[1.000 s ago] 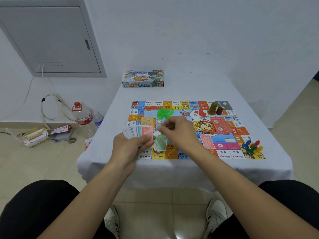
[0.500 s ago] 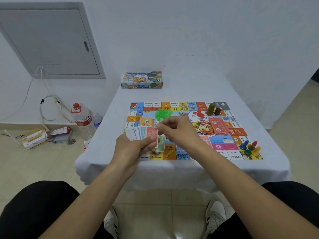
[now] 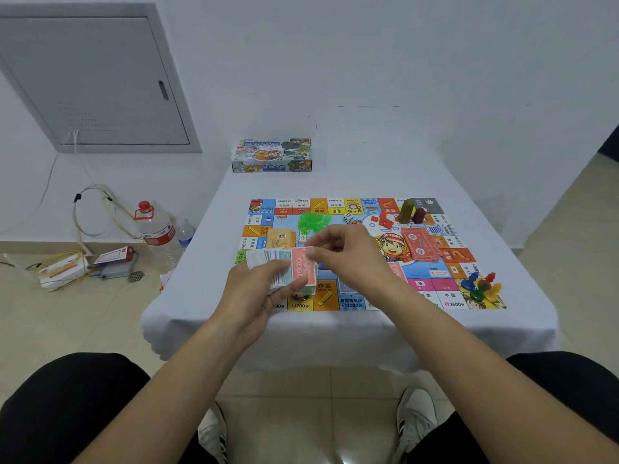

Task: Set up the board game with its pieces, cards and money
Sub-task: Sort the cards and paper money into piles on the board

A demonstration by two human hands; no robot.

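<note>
Above the colourful printed game board, the left hand holds the fanned paper money stack, where the right hand now pinches a red note after the green one, so sorting continues.

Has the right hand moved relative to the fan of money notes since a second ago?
Yes. The right hand has drawn closer to the money notes in the left hand; its fingers now pinch the red note's top edge. Earlier it dangled a green note beside them.
</note>
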